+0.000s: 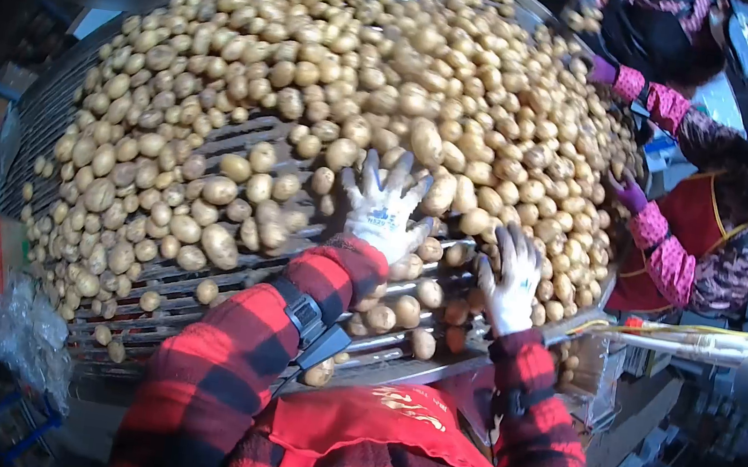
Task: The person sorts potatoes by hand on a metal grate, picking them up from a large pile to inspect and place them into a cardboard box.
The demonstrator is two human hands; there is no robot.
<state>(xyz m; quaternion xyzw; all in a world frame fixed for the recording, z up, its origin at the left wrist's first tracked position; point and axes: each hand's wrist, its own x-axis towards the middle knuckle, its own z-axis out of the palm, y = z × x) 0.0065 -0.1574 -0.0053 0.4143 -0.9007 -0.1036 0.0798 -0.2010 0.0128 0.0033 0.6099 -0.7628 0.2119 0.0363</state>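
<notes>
A large heap of potatoes [504,109] covers a slatted metal sorting table [259,138]. My left hand [383,211], in a white glove with grey fingertips, reaches over the slats with its fingers spread. Its fingertips are at the edge of the heap, beside several potatoes, and nothing is gripped in it. My right hand [514,280], in a similar glove, is close to the near right part of the heap. Its fingers are apart and stretched toward the potatoes, holding nothing. Loose potatoes [406,311] lie on the slats between my two hands.
Two co-workers stand along the right side; one wears a red apron [691,228] and a purple glove [627,191] touches the heap's edge. Pale pipes with a yellow cable [700,341] jut out at the right. Clear plastic wrap [26,329] hangs at the lower left.
</notes>
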